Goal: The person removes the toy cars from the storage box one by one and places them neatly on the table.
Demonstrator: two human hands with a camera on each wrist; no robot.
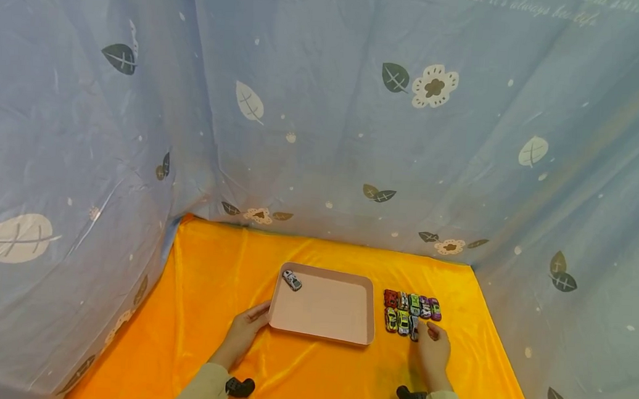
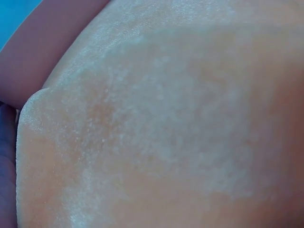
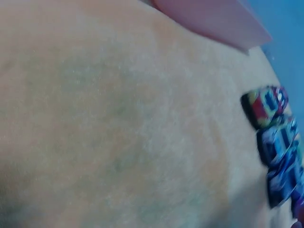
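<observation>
A shallow pink tray (image 1: 325, 308) lies on the orange cloth, with a white toy car (image 1: 292, 280) in its far left corner. My left hand (image 1: 244, 335) touches the tray's left wall with extended fingers; in the left wrist view the tray wall (image 2: 42, 52) shows at upper left. To the tray's right, toy cars stand in two rows, among them a red car (image 1: 391, 298), a green car (image 1: 414, 304) and a yellow car (image 1: 391, 320). Beside the near row's dark silver car (image 1: 414, 328) is my right hand (image 1: 434, 350), its fingers bent. Whether it pinches something is unclear.
Orange cloth (image 1: 208, 278) covers the surface. Pale blue curtains with leaf and flower prints hang behind it (image 1: 324, 132) and along both sides. A dark wrist device (image 1: 241, 387) is worn on the left arm, another device (image 1: 411, 397) on the right.
</observation>
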